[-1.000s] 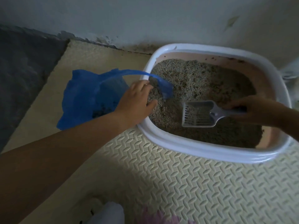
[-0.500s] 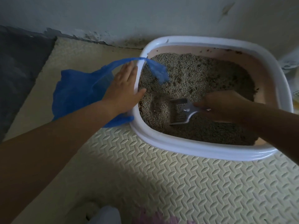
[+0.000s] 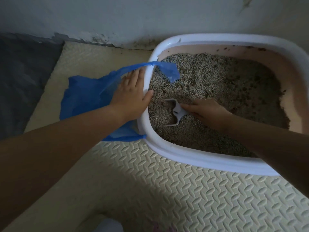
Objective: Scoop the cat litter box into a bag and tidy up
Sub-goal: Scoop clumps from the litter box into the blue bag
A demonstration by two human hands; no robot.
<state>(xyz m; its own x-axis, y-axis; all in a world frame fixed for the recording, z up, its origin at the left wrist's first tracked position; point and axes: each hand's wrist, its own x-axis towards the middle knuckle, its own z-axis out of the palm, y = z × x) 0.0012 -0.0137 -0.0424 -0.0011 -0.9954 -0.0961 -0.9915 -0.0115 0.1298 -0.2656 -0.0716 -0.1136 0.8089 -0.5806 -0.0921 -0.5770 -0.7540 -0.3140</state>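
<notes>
— Left side?
— Blue bag [image 3: 87,96] on the mat [image 3: 184,190], left hand [image 3: 132,96] flat on it, fingers straight, thumb over the litter box [image 3: 200,159] rim.
— Right?
— Scoop [image 3: 175,113], seemingly half buried in litter [image 3: 209,76], just left of the right hand [image 3: 205,111] curled round its handle.

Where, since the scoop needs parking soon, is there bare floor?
The foam mat is bare in front of the litter box, and in a strip between the blue bag and the wall. Crowded: the box's left side, where the left hand presses the bag; the right hand grips the scoop inside.
</notes>
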